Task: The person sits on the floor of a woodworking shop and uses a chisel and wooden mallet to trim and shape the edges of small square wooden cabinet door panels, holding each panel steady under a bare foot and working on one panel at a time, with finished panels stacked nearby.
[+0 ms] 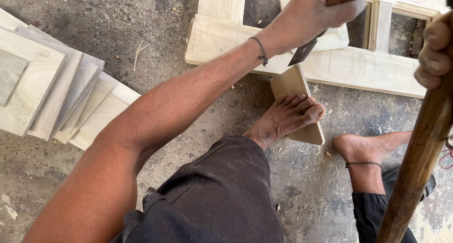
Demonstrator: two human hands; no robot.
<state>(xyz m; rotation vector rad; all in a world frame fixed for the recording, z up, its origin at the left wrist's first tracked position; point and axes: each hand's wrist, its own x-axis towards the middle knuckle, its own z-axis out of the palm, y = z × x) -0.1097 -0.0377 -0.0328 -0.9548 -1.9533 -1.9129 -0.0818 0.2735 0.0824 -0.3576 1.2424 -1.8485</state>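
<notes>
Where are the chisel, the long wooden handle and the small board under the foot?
chisel (303, 52): head view, on its dark metal blade below the left hand.
long wooden handle (417, 153): head view, mid-shaft.
small board (289, 82): head view, bare top end above the toes.

Chisel (309, 42): brown wooden handle gripped in the closed left hand (306, 16) near the top edge, dark flat blade angled down-left, tip over the pale wooden frame (358, 66) that lay flat on the concrete; whether the tip touched the wood could not be told. Long round brown wooden handle (417, 153) ran diagonally from upper right to bottom edge, right hand (434, 49) wrapped around its upper part, head out of view.
</notes>
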